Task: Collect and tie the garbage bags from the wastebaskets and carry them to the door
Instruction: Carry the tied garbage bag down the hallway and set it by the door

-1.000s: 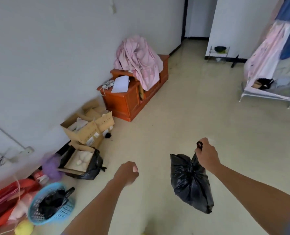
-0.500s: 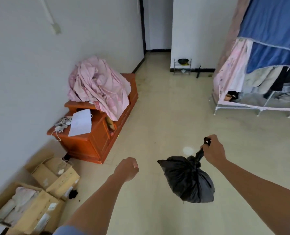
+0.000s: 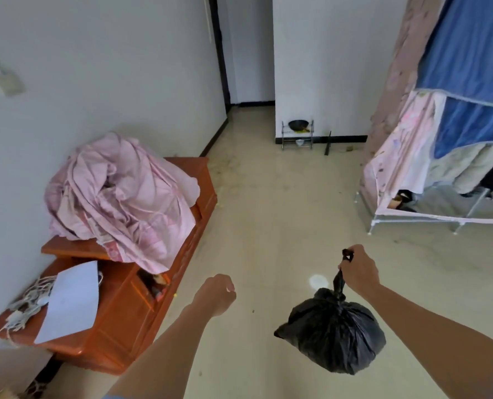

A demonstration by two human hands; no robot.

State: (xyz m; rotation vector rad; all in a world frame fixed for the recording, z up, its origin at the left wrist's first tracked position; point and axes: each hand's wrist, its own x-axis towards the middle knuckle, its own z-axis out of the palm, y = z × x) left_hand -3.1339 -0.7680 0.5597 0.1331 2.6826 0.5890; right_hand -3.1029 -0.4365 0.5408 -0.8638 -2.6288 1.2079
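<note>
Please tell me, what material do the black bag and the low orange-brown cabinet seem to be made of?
Black bag: probably thin plastic film; it is slightly glossy and finely crinkled, gathered into a twisted neck.
Orange-brown cabinet: looks like varnished wood or wood veneer, with a smooth sheen and panelled fronts.

The garbage bag (image 3: 333, 335) is thin, crinkled black plastic with a faint sheen. The cabinet (image 3: 130, 318) is glossy varnished wood under rumpled pink cloth (image 3: 121, 197); the floor (image 3: 268, 214) is smooth, shiny.
</note>
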